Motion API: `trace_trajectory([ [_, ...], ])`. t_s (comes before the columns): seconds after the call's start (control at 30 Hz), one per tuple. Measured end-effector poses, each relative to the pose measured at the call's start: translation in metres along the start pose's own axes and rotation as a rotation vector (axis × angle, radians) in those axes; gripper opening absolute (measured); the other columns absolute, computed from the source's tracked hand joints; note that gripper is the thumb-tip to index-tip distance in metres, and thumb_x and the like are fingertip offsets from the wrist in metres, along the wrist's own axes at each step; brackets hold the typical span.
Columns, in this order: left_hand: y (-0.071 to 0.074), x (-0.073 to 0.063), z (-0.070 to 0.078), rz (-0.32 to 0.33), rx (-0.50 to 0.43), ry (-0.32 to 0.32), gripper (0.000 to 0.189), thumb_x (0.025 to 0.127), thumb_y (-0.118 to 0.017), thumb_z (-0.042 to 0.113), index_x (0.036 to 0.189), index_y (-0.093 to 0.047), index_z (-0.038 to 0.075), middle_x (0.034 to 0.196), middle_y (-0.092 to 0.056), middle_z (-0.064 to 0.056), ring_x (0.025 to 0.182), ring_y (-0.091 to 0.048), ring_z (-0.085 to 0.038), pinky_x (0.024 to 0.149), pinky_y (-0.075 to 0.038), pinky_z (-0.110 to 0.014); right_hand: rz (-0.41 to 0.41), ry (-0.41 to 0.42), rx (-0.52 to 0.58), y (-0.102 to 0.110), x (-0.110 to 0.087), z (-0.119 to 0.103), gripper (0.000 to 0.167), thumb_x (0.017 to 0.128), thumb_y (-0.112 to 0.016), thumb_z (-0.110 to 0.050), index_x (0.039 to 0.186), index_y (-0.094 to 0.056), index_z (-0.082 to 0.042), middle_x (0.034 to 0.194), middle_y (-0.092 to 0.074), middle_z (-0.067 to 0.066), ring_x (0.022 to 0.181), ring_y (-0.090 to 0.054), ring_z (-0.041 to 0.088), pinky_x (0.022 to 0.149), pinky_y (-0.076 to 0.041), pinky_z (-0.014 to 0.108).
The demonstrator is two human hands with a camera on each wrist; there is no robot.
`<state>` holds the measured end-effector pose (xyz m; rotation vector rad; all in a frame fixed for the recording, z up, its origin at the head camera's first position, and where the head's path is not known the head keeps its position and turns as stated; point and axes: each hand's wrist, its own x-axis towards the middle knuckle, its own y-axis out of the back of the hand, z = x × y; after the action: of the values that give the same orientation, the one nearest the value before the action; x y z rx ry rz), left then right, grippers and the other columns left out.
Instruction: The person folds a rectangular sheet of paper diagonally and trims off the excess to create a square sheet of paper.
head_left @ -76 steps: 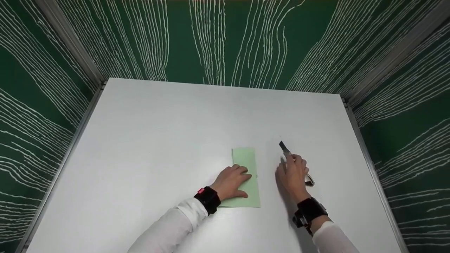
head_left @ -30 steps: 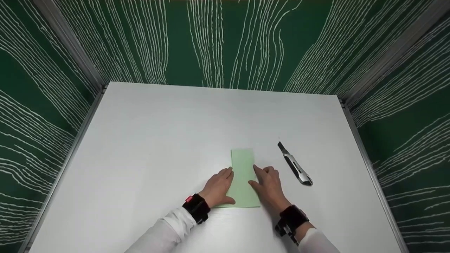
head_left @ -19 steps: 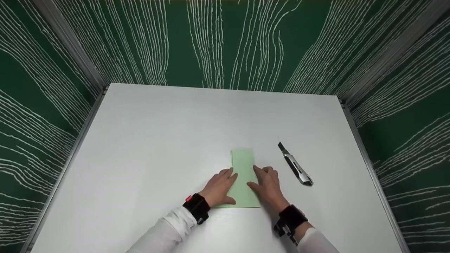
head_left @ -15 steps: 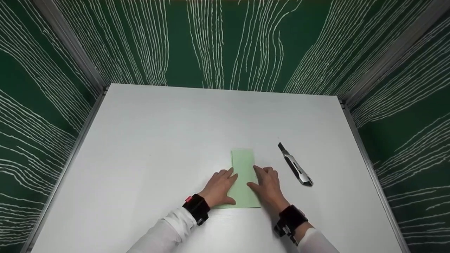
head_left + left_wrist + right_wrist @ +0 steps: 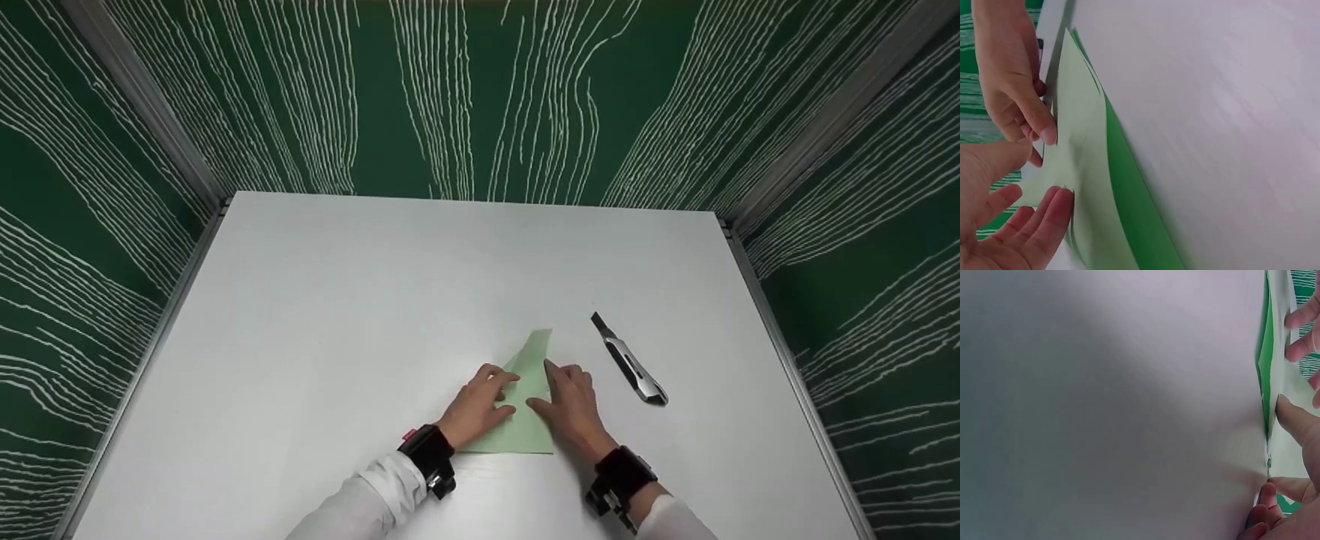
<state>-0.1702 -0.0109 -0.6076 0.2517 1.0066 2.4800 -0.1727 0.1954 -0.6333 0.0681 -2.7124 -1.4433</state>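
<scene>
A folded sheet of light green paper [image 5: 531, 433] lies in front of me, its upper left part bowed up off the table. At its left side is my left hand [image 5: 476, 403], with fingertips against the raised layer; in the left wrist view the thumb and fingers [image 5: 1053, 219] stand apart. My right hand [image 5: 574, 401] stays at the paper's right edge. Its thumb [image 5: 1294, 416] rests on the paper and its index fingertip meets the edge, the other fingers bent in. Between the paper's layers a darker green inner face [image 5: 1129, 180] shows.
A utility knife [image 5: 634, 367] with its blade out lies right of the right hand on the white table [image 5: 360, 292]. Dark green walls with white wavy lines [image 5: 442, 97] and grey frame posts [image 5: 142, 90] stand around the table.
My right hand has put down the utility knife and come to the paper's right edge. Since then my left hand has moved slightly right, and the paper's upper left part has risen and bent rightward.
</scene>
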Motion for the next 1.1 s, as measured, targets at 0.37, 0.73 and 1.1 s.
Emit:
trace_trajectory([
  [0.37,-0.005,0.004,-0.003,-0.018,0.025,0.025,0.038,0.093,-0.069,0.012,0.13,-0.062,0.012,0.12,-0.064,-0.006,0.099,-0.059,-0.012,0.088,-0.051,-0.027,-0.033,-0.087,0.04,0.001,0.001,-0.002,0.079,0.078,-0.085,-0.028,0.141,-0.051,0.006,0.115,-0.056,0.022,0.107,-0.05,0.035,0.09,-0.046,0.048],
  [0.73,-0.004,0.004,-0.006,0.041,-0.022,-0.014,0.036,0.093,-0.066,0.004,0.128,-0.061,0.012,0.116,-0.063,-0.006,0.083,-0.054,-0.006,0.076,-0.047,-0.021,-0.018,-0.192,0.425,0.006,0.012,-0.009,0.042,0.091,-0.071,-0.013,0.124,-0.055,0.007,0.105,-0.065,0.018,0.091,-0.056,0.019,0.078,-0.046,0.026],
  [1.1,0.005,0.003,-0.004,0.044,-0.066,0.049,0.072,0.096,-0.062,0.007,0.158,-0.028,0.019,0.125,-0.06,-0.008,0.078,-0.052,-0.004,0.072,-0.046,-0.02,0.008,-0.308,0.631,0.011,0.024,-0.01,0.025,0.089,-0.075,-0.009,0.109,-0.069,0.004,0.091,-0.075,0.014,0.069,-0.063,0.008,0.057,-0.048,0.019],
])
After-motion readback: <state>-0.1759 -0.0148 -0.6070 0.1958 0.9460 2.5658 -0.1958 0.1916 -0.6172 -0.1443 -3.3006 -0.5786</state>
